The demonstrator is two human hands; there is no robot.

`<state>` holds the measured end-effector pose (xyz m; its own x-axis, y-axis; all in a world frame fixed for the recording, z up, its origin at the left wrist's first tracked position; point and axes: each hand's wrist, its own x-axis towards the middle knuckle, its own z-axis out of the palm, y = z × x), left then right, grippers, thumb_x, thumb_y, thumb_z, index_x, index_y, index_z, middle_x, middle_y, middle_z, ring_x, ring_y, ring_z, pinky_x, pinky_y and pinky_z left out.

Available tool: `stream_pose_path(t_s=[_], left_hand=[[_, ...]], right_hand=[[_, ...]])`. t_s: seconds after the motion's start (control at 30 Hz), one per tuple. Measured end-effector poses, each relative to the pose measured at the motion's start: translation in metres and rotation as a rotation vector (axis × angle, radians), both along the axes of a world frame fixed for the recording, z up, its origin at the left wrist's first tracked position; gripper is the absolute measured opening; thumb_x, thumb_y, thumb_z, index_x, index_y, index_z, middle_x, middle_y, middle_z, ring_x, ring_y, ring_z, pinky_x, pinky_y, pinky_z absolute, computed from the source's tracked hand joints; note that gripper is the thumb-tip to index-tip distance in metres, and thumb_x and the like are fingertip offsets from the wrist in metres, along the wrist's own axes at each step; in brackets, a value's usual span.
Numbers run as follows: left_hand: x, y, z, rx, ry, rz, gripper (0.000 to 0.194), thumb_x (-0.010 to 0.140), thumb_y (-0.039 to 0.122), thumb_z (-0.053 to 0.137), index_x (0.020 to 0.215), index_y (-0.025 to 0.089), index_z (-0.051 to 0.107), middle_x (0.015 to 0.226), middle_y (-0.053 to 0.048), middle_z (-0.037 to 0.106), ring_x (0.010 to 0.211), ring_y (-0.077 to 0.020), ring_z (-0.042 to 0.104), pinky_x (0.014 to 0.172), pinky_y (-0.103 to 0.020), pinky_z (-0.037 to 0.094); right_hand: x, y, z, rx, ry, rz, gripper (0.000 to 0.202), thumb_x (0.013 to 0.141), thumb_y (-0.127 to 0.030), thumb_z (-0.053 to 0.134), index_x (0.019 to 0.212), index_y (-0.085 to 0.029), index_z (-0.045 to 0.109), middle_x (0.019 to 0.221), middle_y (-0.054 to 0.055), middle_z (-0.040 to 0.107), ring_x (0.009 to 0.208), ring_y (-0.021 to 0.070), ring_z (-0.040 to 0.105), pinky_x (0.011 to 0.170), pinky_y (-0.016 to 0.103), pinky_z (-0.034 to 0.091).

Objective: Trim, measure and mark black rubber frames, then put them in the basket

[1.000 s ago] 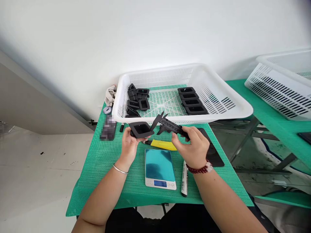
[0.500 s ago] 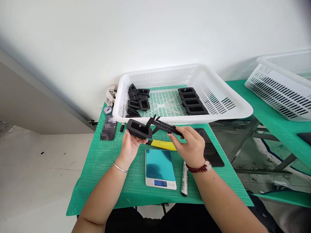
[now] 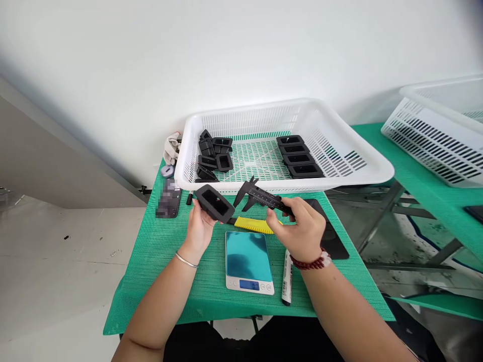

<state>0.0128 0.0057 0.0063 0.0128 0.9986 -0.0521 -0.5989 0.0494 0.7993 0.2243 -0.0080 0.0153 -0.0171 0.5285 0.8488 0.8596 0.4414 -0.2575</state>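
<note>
My left hand (image 3: 200,226) is closed on a black rectangular frame-like part (image 3: 215,203), tilted with its hollow facing up toward me. In my right hand (image 3: 300,226) is a black vernier caliper (image 3: 264,195), its jaws apart and pointing left, close beside the part's right end. Below both hands lie a digital scale (image 3: 249,259) with a lit display and a yellow-handled knife (image 3: 253,225). A white marker (image 3: 287,281) rests right of the scale, under my right wrist.
Behind my hands stands a white slotted basket (image 3: 249,187) with several black parts (image 3: 299,160) lined up at right and others (image 3: 211,156) heaped at left. A phone (image 3: 168,199), a round case (image 3: 167,171) and a glove (image 3: 172,148) lie left. A dark flat tablet-like slab (image 3: 334,239) sits right.
The caliper has moved right, away from the part, so its jaws no longer overlap it. My left hand has tipped the part, its right end now lower.
</note>
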Motion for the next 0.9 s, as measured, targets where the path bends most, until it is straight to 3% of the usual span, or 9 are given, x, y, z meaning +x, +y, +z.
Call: stream_pose_path(t_s=[0.13, 0.27, 0.47, 0.9], left_hand=[[0.0001, -0.0028, -0.0002, -0.088, 0.06, -0.083, 0.042, 0.083, 0.056, 0.054, 0.094, 0.016, 0.065, 0.072, -0.004, 0.067, 0.054, -0.0132, 0.06, 0.037, -0.021, 0.041], [0.0025, -0.0061, 0.004, -0.092, 0.071, -0.187, 0.035, 0.083, 0.049, 0.057, 0.082, 0.015, 0.062, 0.054, 0.001, 0.057, 0.038, -0.0094, 0.05, 0.032, -0.021, 0.038], [0.001, -0.0052, 0.0062, -0.163, 0.056, -0.243, 0.036, 0.082, 0.049, 0.058, 0.082, 0.013, 0.062, 0.051, 0.001, 0.056, 0.034, -0.0075, 0.045, 0.03, -0.019, 0.034], [0.0008, -0.0046, 0.0063, -0.216, 0.07, -0.234, 0.038, 0.082, 0.051, 0.057, 0.074, 0.014, 0.061, 0.048, 0.0, 0.054, 0.031, -0.0071, 0.041, 0.029, -0.02, 0.029]], right_hand=[[-0.0009, -0.0005, -0.0004, -0.007, -0.011, 0.004, 0.013, 0.075, -0.024, 0.06, 0.085, -0.02, 0.054, 0.06, -0.002, 0.052, 0.05, 0.0116, 0.048, 0.046, 0.025, 0.042], [-0.0017, 0.0008, -0.0008, -0.015, -0.073, 0.043, 0.016, 0.079, -0.025, 0.062, 0.091, -0.019, 0.054, 0.065, 0.0, 0.056, 0.055, 0.0118, 0.051, 0.05, 0.024, 0.044], [0.0005, 0.0023, 0.0007, 0.032, -0.136, 0.128, 0.022, 0.079, -0.022, 0.065, 0.097, -0.017, 0.054, 0.067, 0.002, 0.06, 0.057, 0.0122, 0.053, 0.051, 0.024, 0.044], [0.0001, 0.0013, 0.0021, 0.043, -0.131, 0.091, 0.015, 0.077, -0.025, 0.065, 0.086, -0.018, 0.056, 0.062, 0.001, 0.06, 0.052, 0.0114, 0.052, 0.049, 0.024, 0.044]])
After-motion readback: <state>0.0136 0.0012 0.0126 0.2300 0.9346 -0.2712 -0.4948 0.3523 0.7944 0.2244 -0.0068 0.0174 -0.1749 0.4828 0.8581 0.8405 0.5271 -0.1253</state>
